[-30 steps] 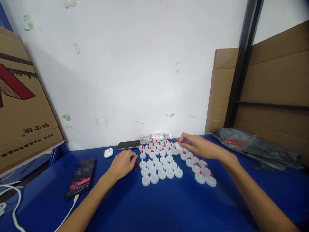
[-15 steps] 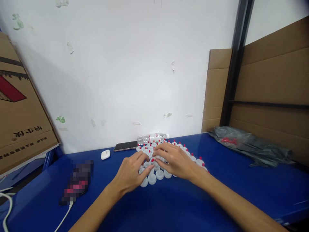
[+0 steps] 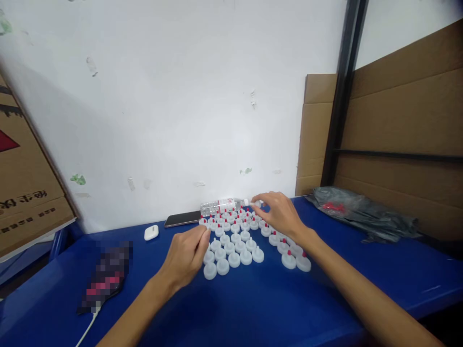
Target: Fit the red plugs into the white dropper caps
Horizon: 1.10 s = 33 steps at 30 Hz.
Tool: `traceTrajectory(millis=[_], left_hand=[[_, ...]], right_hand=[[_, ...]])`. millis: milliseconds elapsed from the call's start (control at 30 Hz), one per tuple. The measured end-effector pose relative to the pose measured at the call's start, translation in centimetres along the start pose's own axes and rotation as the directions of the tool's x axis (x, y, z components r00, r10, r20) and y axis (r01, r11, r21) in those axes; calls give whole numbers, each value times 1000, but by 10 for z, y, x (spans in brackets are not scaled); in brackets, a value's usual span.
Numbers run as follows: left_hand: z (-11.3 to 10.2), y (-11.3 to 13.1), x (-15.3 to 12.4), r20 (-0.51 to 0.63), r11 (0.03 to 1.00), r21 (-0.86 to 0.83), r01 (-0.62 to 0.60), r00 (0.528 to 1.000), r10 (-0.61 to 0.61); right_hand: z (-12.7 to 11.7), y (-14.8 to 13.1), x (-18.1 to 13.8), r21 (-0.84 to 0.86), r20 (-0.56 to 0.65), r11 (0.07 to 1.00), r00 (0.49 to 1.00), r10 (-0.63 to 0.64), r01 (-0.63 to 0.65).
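White caps (image 3: 235,241) with red tips stand in close rows on the blue table (image 3: 253,308), between our two hands. Our right hand (image 3: 280,214) reaches over the far rows and pinches one cap (image 3: 257,204) between thumb and forefinger, just beside the neck of the water bottle (image 3: 222,206) that lies behind the rows. Our left hand (image 3: 186,258) sits at the near left edge of the rows with its fingers curled and tips together; we cannot tell whether they hold anything.

We judge that the right wrist, low over the caps beneath it, could tip some over or push them out of line. A nudge could also roll the bottle into the back row.

Left of the left hand lie a white earbud case (image 3: 151,233), a dark phone (image 3: 182,219) by the wall, and a second phone (image 3: 104,277) on a cable (image 3: 87,327). Right of the right hand, well apart, lies a black plastic bag (image 3: 365,217) against cardboard (image 3: 398,120).
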<state>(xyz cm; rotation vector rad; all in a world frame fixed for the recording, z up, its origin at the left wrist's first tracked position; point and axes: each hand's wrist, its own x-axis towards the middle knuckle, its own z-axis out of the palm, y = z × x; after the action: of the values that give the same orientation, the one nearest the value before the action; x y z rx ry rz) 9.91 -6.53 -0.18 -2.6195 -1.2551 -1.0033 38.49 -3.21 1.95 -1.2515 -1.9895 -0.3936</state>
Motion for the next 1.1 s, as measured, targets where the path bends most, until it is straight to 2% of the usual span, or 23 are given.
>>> traceTrajectory(millis=[67,100,200,267,467,633,733,867,967,1033,1100], left_hand=[[-2,-13,3,35,993,110,36,999,-40],[-2,-21,4,68,985,161,60,995,-72],[0,-43,5,138,961,250,122,977,-160],[0,-54,4,177,957,254,138,966,-186],[-3,-66,5,197,965,209,159,960,-201],[-2,-65,5,228,970,193,150,954,-193],[-1,-65,4,243,968,204,149,950,-197],[0,-68,4,273,965,217,145,940,-202],[0,-70,3,285,964,226,144,936,-206],[0,-70,3,287,963,224,148,934,-211],[-1,-69,3,293,963,221,156,931,-218]], right_hand=[[-7,12,1,14,81,997,993,80,-82],[-9,15,1,39,154,996,985,73,-79],[-10,21,0,141,377,990,924,-59,6],[-7,22,-1,173,444,984,889,-110,35],[9,20,-5,171,536,985,839,-98,6],[15,21,-7,188,549,982,830,-99,-7],[10,21,-5,152,523,988,850,-70,-12],[0,22,-1,-60,438,995,894,98,-79],[-2,24,-1,-166,510,977,837,200,-133],[-2,26,-2,-172,572,975,791,216,-142],[-1,27,-3,-144,579,981,792,193,-133]])
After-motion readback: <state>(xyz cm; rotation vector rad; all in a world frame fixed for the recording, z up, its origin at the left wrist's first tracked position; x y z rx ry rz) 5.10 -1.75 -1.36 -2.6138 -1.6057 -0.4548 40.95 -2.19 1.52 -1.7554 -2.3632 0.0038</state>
